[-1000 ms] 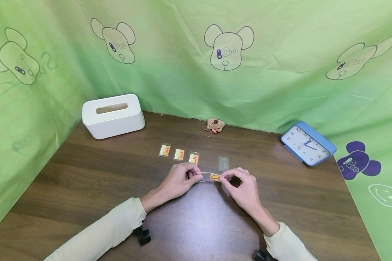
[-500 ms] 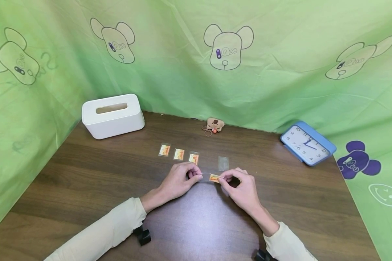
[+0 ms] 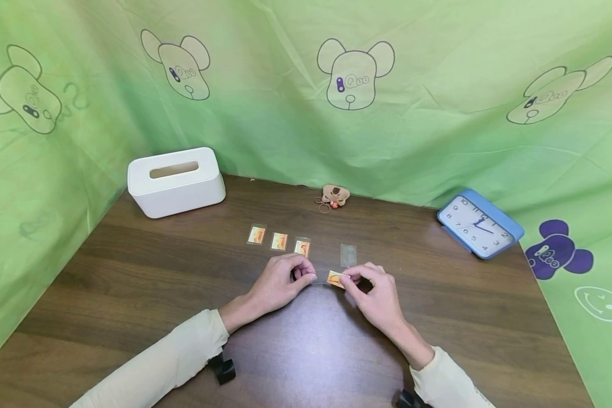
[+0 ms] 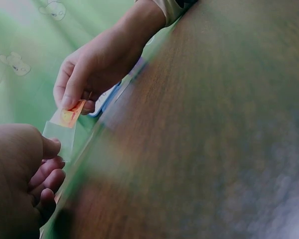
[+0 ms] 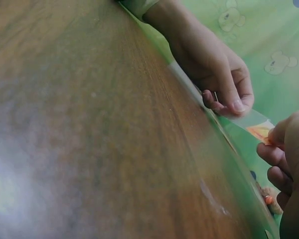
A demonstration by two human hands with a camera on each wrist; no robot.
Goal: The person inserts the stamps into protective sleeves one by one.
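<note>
Between thumb and fingers, my left hand (image 3: 284,281) pinches one end of a small clear plastic sleeve (image 4: 63,136). My right hand (image 3: 379,294) pinches a small orange and yellow card (image 3: 336,278) by its right end. In the left wrist view the card's free end meets the sleeve's mouth; how far it lies inside I cannot tell. Beyond the hands, three similar cards in clear sleeves lie in a row: a left card (image 3: 257,234), a middle card (image 3: 279,242) and a right card (image 3: 302,247). Another clear sleeve (image 3: 349,255), with no card visible in it, lies beyond my right hand.
A white tissue box (image 3: 178,190) stands at the back left of the brown wooden table (image 3: 148,272). At the back middle lies a plush animal keychain (image 3: 335,195). The blue clock (image 3: 481,225) is at the back right. Green printed cloth (image 3: 265,130) hangs behind the table.
The card in my right hand has turned slightly, its face showing more to the head camera. The sleeve shows less clearly. My left hand has stayed in place.
</note>
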